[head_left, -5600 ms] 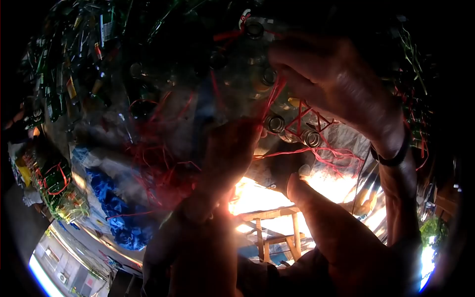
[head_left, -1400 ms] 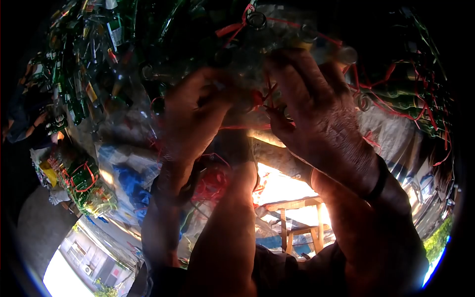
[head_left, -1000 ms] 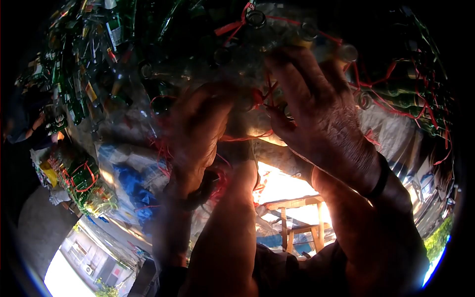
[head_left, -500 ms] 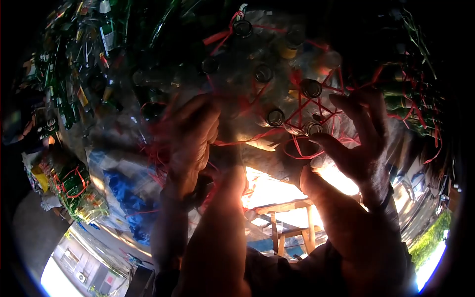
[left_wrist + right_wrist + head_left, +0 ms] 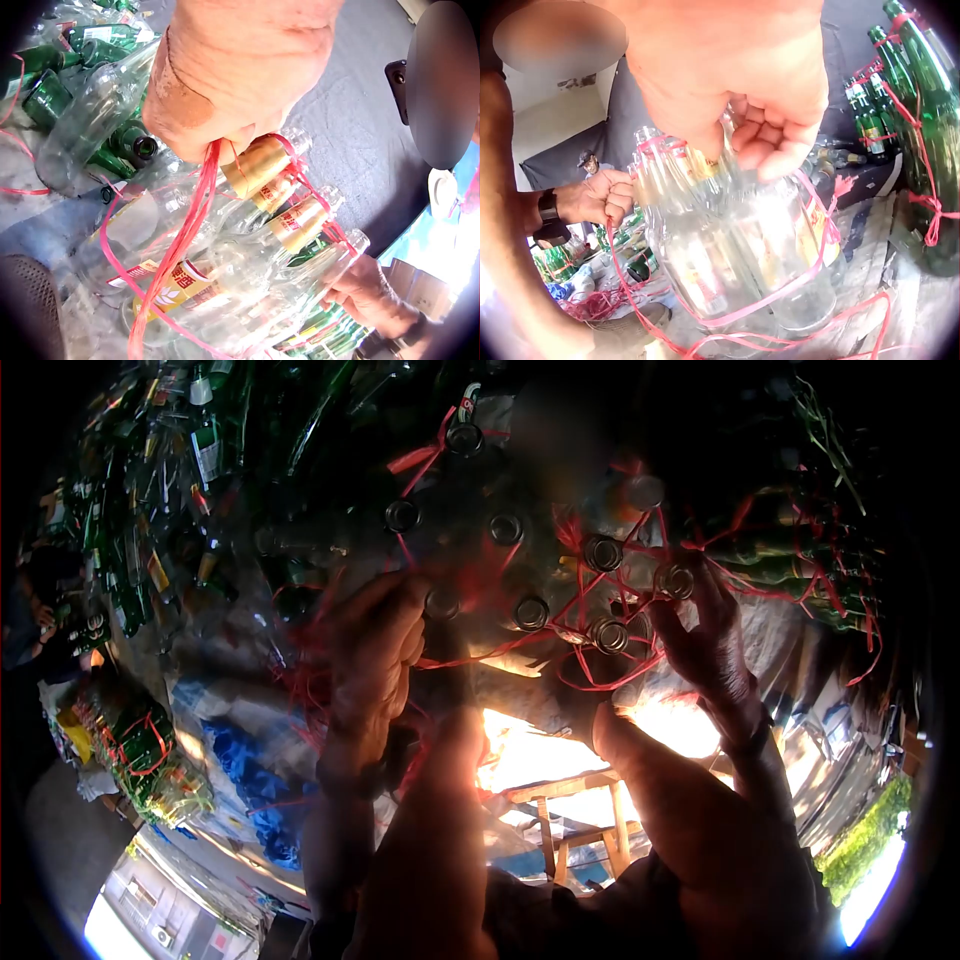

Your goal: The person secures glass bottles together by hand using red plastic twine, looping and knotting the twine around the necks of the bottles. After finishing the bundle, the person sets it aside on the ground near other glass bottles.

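The left wrist view is showing the left hand (image 5: 240, 75) gripping strands of red twine (image 5: 176, 255), a detail the dark head view is blurring. The right hand (image 5: 735, 67) is apparently pinching a bottle neck (image 5: 675, 582) in the clear bottle cluster (image 5: 697, 255), which is standing before the person. The right wrist view is adding a low pink band (image 5: 776, 298) circling it; a strip of ground (image 5: 866, 225) is separating its edge from tied green bottles (image 5: 941, 135).

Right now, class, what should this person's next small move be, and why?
Probably the left hand should draw the red twine gently taut: it grips the twine, a strand runs across the sides of the clear bottles, and more lies in slack curves beside them. The right hand, at the bottles' necks, could steady them.
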Demonstrator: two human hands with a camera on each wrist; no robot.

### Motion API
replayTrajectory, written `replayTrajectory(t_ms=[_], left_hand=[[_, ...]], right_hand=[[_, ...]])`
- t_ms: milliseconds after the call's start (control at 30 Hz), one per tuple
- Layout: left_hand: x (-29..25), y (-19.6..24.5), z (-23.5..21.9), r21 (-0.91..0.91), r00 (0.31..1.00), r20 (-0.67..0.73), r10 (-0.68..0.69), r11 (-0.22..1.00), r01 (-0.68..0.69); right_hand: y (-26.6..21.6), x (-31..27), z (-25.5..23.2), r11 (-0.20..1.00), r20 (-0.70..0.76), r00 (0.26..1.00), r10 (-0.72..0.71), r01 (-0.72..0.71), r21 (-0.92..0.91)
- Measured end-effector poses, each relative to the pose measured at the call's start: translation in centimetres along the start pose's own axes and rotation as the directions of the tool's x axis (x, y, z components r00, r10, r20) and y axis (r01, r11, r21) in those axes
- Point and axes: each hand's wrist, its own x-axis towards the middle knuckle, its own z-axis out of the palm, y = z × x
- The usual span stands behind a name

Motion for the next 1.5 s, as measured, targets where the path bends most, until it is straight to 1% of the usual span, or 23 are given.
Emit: replayTrajectory(t_ms=[100, 167, 333, 533, 600, 633, 700, 733, 833, 900, 933, 967, 1000, 1033, 1100, 1133, 1167, 1200, 1300, 1333, 1367, 1433, 1500], left_hand=[[0.0, -1.0, -0.6, -0.05, 0.999, -0.039, -0.001, 0.999, -0.001], [0.3, -1.2, -1.4, -0.109, 0.996, 0.089, 0.005, 0.994, 0.005], [-0.4, -1.0, -1.1, -0.08, 0.997, 0.071, 0.015, 0.997, -0.009], [-1.9, -0.9, -0.8, -0.095, 0.999, 0.034, -0.037, 0.995, 0.04], [-2.2, -1.8, -1.9, 0.133, 0.997, 0.071, 0.033, 0.99, -0.043], [-2.7, -2.3, -2.1, 0.136, 0.997, 0.067, 0.028, 0.99, -0.037], [-3.5, -2.2, -0.9, 0.232, 0.994, 0.05, -0.095, 0.969, 0.081], [-3.7, -2.4, -0.7, 0.233, 0.994, 0.048, -0.099, 0.969, 0.085], [-4.3, -2.9, 0.0, 0.317, 0.965, 0.242, -0.103, 0.948, 0.021], [-4.5, -3.2, 0.5, 0.362, 0.923, 0.368, -0.112, 0.932, -0.031], [-4.7, -3.5, 0.7, 0.362, 0.923, 0.367, -0.116, 0.932, -0.027], [-4.9, -4.0, 0.9, 0.226, 0.894, 0.449, 0.021, 0.965, -0.135], [-4.9, -4.5, 0.9, 0.077, 0.846, 0.507, 0.164, 0.969, -0.234], [-4.8, -5.2, 0.6, 0.077, 0.847, 0.507, 0.158, 0.971, -0.227], [-3.9, -5.5, 0.7, 0.17, 0.788, 0.553, 0.272, 0.889, -0.426], [-4.0, -5.3, 0.7, 0.172, 0.79, 0.554, 0.264, 0.891, -0.419], [-4.2, -3.1, 1.7, 0.34, 0.875, 0.484, 0.032, 0.914, -0.222], [-4.3, -2.0, 2.3, 0.484, 0.906, 0.374, -0.198, 0.875, -0.009], [-4.4, -2.7, 2.3, 0.389, 0.915, 0.347, -0.204, 0.919, 0.058], [-4.4, -2.7, 2.3, 0.387, 0.915, 0.346, -0.208, 0.92, 0.063], [-4.4, -2.6, 2.3, 0.363, 0.914, 0.341, -0.22, 0.928, 0.088], [-4.4, -3.2, 2.1, 0.34, 0.913, 0.335, -0.234, 0.933, 0.115], [-4.3, -4.8, 1.7, 0.161, 0.911, 0.35, -0.219, 0.972, 0.172]], right_hand=[[-0.2, 0.4, 0.0, 0.998, 0.048, 0.997, 0.056, -0.055, -0.025], [0.1, 0.8, 0.3, 0.995, -0.012, 0.998, -0.061, 0.06, -0.078], [0.4, 1.8, -0.3, 0.98, 0.04, 0.991, -0.124, 0.129, -0.154], [1.0, 2.5, -0.5, 0.994, 0.055, 0.998, 0.014, -0.008, -0.113], [1.2, 3.0, -1.1, 0.99, 0.081, 0.993, 0.086, -0.075, -0.123], [1.2, 3.6, -1.4, 0.99, 0.085, 0.992, 0.089, -0.078, -0.119], [1.6, 4.8, -1.7, 0.989, 0.102, 0.984, 0.146, -0.142, -0.048], [2.4, 5.3, -1.5, 1.0, 0.066, 0.998, 0.019, -0.018, -0.011], [2.8, 7.8, -2.1, 0.997, 0.141, 0.988, -0.067, 0.062, 0.039], [2.4, 9.0, -2.6, 0.994, 0.138, 0.987, -0.086, 0.096, -0.062], [2.4, 9.4, -2.9, 0.998, 0.213, 0.976, 0.042, -0.052, 0.041], [2.5, 9.8, -2.8, 0.97, 0.299, 0.941, 0.159, -0.205, 0.13], [3.7, 10.0, -2.6, 0.985, 0.254, 0.965, -0.069, 0.025, 0.171], [4.0, 9.8, -2.7, 0.985, 0.258, 0.964, -0.064, 0.019, 0.172], [3.3, 9.8, -2.9, 0.983, 0.308, 0.935, 0.173, -0.184, 0.008], [3.4, 9.5, -2.8, 0.982, 0.312, 0.933, 0.179, -0.191, 0.009], [3.7, 9.1, -2.7, 0.991, 0.275, 0.955, 0.113, -0.127, 0.034], [3.9, 8.8, -2.7, 0.997, 0.236, 0.971, 0.046, -0.06, 0.055], [3.6, 7.7, -3.4, 0.988, 0.138, 0.979, 0.151, -0.155, 0.024], [3.7, 7.3, -2.8, 1.0, -0.056, 0.998, 0.011, -0.01, 0.01], [2.7, 7.0, -2.9, 1.0, -0.05, 0.999, 0.013, -0.013, 0.01], [-1.3, 5.8, -3.8, 0.979, -0.203, 0.979, -0.03, -0.011, -0.201], [-4.9, 4.4, -3.7, 0.976, -0.231, 0.972, -0.044, -0.007, -0.216]])
